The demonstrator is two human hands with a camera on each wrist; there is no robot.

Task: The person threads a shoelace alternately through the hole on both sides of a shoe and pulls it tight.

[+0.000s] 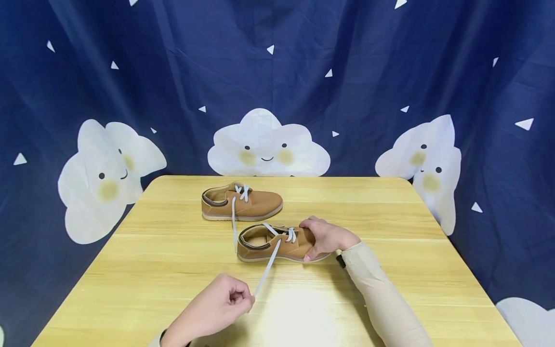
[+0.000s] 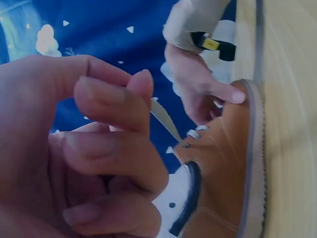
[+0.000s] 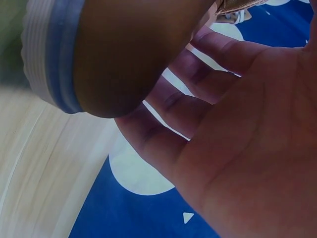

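A brown shoe [image 1: 260, 253] with pale laces stands on the table, its toe pointing right. My right hand [image 1: 326, 237] grips its toe, thumb on the near side and fingers over the far side. In the right wrist view the fingers [image 3: 171, 106] curve along the toe. My left hand [image 1: 221, 303] pinches the end of a shoelace [image 1: 267, 267] between thumb and forefinger, in front of the shoe. That lace runs taut from the eyelets down to the hand. The left wrist view shows the other left fingers [image 2: 114, 153] loosely curled.
A second brown shoe [image 1: 260, 205] stands behind, toe also to the right, with one loose lace [image 1: 234, 224] hanging down onto the wooden table [image 1: 143, 270]. A dark blue curtain [image 1: 277, 82] with clouds and white triangles hangs behind the table and along both sides.
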